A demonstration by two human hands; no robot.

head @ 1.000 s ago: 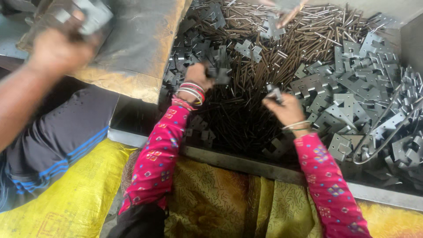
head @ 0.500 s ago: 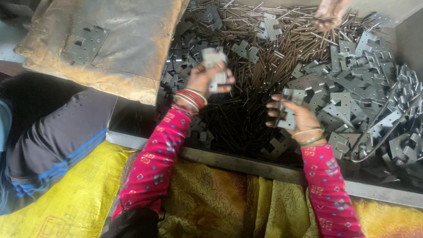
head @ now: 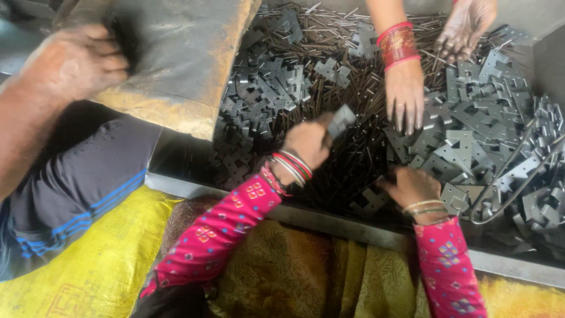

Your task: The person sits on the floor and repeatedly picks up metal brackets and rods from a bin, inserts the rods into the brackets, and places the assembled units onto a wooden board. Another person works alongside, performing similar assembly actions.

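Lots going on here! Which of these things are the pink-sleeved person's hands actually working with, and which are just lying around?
In hand:
- left hand holding a flat metal plate
- right hand down in the heap of plates
- thin metal pins under both

Lying about:
- brown sack
- yellow cloth
- wire loop
- other people's hands

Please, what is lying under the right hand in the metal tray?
Under the right hand lie flat grey metal plates on a bed of thin dark pins. The palm covers whatever it is touching, and the tray bottom is hidden by the pile.

Pink patterned sleeves, red-and-white bangles at the left hand (2 thin gold ones opposite).
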